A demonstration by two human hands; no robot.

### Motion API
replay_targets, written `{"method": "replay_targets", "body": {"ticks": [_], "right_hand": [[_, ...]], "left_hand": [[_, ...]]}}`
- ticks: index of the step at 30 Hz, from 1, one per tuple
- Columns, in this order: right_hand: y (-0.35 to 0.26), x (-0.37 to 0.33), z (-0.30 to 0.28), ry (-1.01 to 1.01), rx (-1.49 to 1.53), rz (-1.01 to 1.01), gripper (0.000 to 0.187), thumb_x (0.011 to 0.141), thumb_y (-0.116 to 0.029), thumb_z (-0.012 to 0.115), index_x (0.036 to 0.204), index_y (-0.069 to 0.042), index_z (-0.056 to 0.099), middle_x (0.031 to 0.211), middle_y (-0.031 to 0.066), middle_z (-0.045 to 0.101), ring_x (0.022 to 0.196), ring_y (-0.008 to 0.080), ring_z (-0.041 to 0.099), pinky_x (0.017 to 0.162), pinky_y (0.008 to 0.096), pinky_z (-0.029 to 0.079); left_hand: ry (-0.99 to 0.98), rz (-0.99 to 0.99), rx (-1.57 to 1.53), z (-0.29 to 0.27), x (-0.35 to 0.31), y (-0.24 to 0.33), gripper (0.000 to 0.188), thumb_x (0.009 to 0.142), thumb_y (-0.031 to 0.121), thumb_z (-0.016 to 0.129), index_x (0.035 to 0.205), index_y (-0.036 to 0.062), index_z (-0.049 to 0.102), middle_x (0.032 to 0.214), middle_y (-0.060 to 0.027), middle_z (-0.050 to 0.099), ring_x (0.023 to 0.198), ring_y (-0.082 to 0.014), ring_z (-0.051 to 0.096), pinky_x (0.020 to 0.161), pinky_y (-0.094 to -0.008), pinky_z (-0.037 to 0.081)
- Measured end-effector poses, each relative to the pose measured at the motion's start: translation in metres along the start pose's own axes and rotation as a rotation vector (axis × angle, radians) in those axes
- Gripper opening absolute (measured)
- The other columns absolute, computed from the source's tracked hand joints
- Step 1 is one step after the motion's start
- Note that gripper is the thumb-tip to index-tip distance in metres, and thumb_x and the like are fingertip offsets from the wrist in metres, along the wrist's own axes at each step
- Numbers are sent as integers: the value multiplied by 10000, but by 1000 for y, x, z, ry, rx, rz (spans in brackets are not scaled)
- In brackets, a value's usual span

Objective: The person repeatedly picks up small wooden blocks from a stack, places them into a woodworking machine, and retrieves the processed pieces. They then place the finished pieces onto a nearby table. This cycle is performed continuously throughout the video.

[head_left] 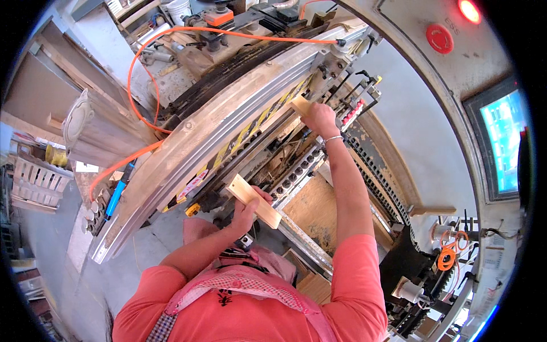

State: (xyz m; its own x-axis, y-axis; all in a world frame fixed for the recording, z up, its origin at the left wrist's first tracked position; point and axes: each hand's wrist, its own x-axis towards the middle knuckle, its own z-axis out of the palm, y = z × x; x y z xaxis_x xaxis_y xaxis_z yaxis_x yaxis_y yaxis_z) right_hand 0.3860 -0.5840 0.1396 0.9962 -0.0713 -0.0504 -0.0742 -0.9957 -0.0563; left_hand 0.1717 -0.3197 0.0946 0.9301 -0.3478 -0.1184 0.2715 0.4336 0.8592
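My left hand (245,214) is closed round a short, flat wooden block (254,200) with a small hole near its upper end. The block is held tilted in front of my apron, at the near side of the machine. Farther off and to the right, my right hand (322,121) grips a second piece of pale wood (300,105) by its near end. That piece is over the machine's rail, close to the clamps (356,91) on the right. Its far side and my right fingertips are partly hidden.
A long metal machine beam (239,94) curves across in front of me, with an orange hose (134,74) looped over it. Dark chain tracks (379,176) and a wooden panel (310,214) lie near my right arm. A control panel with a screen (504,139) and red button (439,39) stands right.
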Motion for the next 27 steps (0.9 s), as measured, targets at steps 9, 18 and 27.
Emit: {"method": "replay_targets", "body": {"ticks": [9,18,27], "right_hand": [[-8,-1,-2,38,-52,-14,455,715,-427,645,889,-10,592,831,182,641,806,339,625,702,426,502],[-10,4,-2,-30,-61,34,467,723,-422,631,940,-11,585,876,182,647,835,337,626,742,412,505],[-9,0,-1,19,-59,-30,447,715,-445,635,872,-26,630,823,161,652,796,314,639,699,420,510]], "left_hand": [[-15,-14,-62,0,1,-1,161,834,101,429,960,14,481,891,-92,577,824,-162,572,774,-312,466],[-34,24,2,1,1,-4,127,846,60,418,930,13,501,883,-84,574,824,-150,573,781,-310,469],[-38,5,67,-7,0,-12,198,850,160,438,992,23,452,917,-125,577,852,-199,584,797,-343,471]]}}
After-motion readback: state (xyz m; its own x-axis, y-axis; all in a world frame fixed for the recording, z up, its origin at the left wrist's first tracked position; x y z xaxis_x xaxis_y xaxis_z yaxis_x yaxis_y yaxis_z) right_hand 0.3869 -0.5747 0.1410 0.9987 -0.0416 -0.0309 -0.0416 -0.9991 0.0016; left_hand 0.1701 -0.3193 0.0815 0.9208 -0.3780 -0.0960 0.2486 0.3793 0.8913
